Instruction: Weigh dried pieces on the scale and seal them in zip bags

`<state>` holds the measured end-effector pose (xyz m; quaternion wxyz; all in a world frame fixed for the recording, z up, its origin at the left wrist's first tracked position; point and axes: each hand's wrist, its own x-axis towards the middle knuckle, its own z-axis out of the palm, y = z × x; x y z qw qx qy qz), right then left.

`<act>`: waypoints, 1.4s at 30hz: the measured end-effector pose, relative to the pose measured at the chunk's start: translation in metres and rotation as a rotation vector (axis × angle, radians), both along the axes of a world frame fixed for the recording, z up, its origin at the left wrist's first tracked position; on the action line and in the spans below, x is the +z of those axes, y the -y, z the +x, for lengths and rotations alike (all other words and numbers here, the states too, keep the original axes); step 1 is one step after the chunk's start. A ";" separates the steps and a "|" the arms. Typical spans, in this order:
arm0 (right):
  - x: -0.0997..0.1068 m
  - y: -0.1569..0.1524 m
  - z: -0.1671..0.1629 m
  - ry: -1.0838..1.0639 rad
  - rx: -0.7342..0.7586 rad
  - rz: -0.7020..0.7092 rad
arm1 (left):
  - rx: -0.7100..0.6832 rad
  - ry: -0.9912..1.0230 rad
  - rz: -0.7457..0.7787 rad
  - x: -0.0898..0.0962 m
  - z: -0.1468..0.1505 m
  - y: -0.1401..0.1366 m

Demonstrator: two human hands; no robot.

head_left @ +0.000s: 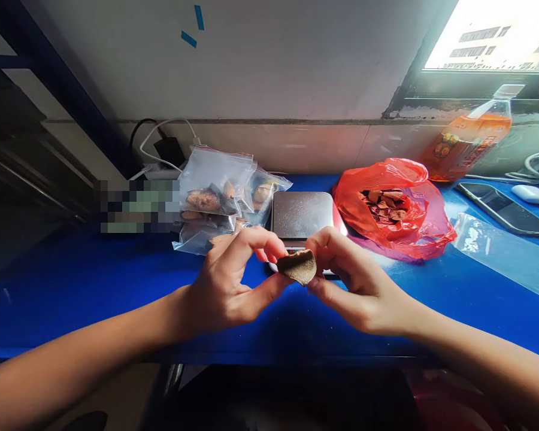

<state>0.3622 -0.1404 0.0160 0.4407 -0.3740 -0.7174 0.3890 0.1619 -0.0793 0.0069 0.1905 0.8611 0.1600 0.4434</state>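
Observation:
A dried brown slice, curved and rough on its surface, is pinched between both hands over the front of the scale. My left hand is closed on its left end, thumb below and fingers above. On its right end my right hand is closed in the same way. Behind them sits a digital scale with a bare metal plate; its display is mostly hidden by the hands and the slice. To the right, a red plastic bag stands open with several similar dried pieces inside.
Clear zip bags holding brown pieces lie left of the scale. On the right are a flat clear bag, a phone, a white case and a tilted drink bottle. Cables and a black adapter are by the wall.

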 end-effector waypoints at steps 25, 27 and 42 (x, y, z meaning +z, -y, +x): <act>-0.014 0.002 -0.007 0.062 -0.236 0.183 | 0.107 -0.133 -0.018 0.003 0.003 -0.002; -0.015 0.003 -0.007 0.085 -0.299 0.314 | 0.164 -0.145 -0.043 0.004 0.004 -0.001; -0.018 0.001 -0.016 -0.043 -0.212 0.163 | 0.061 -0.160 -0.197 0.001 0.013 0.010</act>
